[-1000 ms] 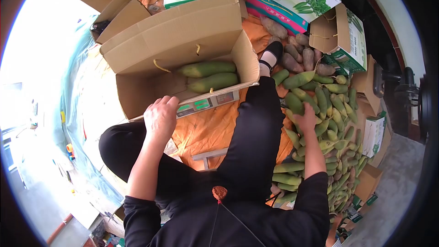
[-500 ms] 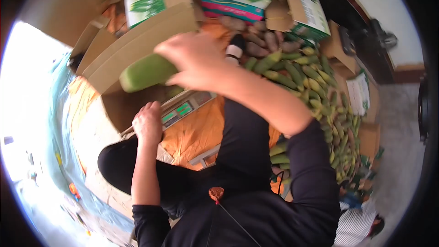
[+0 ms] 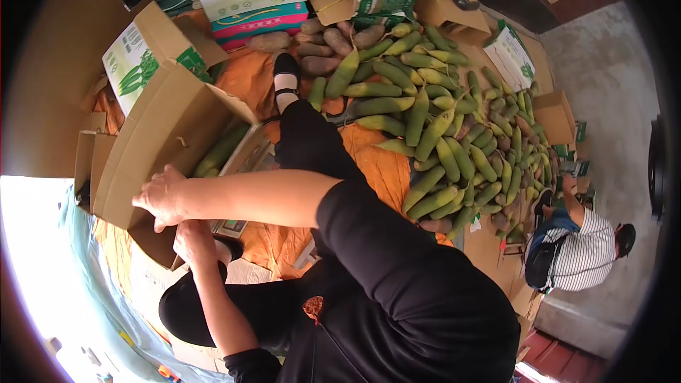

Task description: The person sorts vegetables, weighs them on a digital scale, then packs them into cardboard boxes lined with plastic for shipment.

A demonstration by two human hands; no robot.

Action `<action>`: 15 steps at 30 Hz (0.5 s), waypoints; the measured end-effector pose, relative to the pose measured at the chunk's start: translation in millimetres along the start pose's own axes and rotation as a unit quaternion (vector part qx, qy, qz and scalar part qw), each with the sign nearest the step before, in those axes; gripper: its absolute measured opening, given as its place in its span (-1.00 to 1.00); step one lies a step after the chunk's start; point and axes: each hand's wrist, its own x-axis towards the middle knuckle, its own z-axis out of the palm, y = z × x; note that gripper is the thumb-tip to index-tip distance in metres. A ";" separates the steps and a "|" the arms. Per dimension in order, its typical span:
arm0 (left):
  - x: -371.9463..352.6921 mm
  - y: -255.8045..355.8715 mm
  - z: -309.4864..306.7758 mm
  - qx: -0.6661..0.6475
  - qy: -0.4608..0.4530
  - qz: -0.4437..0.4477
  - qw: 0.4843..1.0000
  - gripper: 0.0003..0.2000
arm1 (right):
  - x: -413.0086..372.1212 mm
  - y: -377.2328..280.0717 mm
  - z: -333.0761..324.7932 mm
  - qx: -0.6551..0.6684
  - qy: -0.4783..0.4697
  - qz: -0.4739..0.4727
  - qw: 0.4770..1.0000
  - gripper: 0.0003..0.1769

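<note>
The open brown cardboard box (image 3: 142, 143) stands in front of the seated person, its near side partly covered by the right forearm. Inside lie long, smooth green radishes (image 3: 223, 149); box walls and that forearm cut them off, so their number cannot be told. The right hand (image 3: 163, 197) reaches over the box's near left end, fingers partly spread and pointing left; its palm is hidden, and whether it grips anything cannot be told. The left hand (image 3: 195, 241) is loosely curled at the near rim, just below the right, its fingertips hard to make out. A grey scale with a display panel (image 3: 230, 227) shows only in part beside the box. To the right, a heaped pile of green radishes (image 3: 440, 117) overlaps on the floor, hiding its lower layers, near reddish-brown tubers (image 3: 337, 42).
</note>
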 end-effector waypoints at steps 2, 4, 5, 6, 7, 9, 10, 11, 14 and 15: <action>0.8 -3.8 3.8 -0.014 0.011 0.026 0.999 -0.87 | -30.2 4.5 -36.3 0.023 -0.007 0.000 1.000 -0.44; 3.2 1.7 -0.9 0.005 -0.012 0.022 1.000 -0.87 | -69.9 25.3 -70.2 0.091 0.162 -0.059 0.981 -0.54; 2.9 3.5 -2.8 0.028 -0.034 0.009 0.999 -0.87 | -98.5 35.7 -95.7 0.112 0.204 -0.034 0.972 -0.60; 1.8 3.0 -2.4 0.004 -0.032 0.010 0.999 -0.89 | -116.2 58.6 -101.6 0.167 0.252 -0.010 0.953 -0.62; 1.9 2.6 -2.4 0.006 -0.034 0.015 0.999 -0.89 | -136.7 81.6 -108.1 0.218 0.279 0.043 0.934 -0.65; 2.0 2.6 -1.6 0.003 -0.026 0.009 1.000 -0.91 | -180.2 147.1 -99.2 0.175 0.350 0.141 0.909 -0.69; 2.5 3.2 -1.1 0.005 -0.029 0.013 0.999 -0.91 | -205.1 184.6 -85.8 0.176 0.372 0.201 0.889 -0.70; 2.6 3.4 -1.0 -0.004 -0.027 0.010 1.000 -0.91 | -234.4 220.4 -72.0 0.131 0.369 0.276 0.878 -0.70; 1.9 1.3 1.1 -0.013 -0.014 0.010 1.000 -0.92 | -336.4 285.8 -25.3 0.107 0.384 0.414 0.819 -0.70; 1.3 3.1 0.5 -0.010 -0.016 0.011 1.000 -0.92 | -371.0 312.3 -2.1 0.095 0.351 0.491 0.792 -0.63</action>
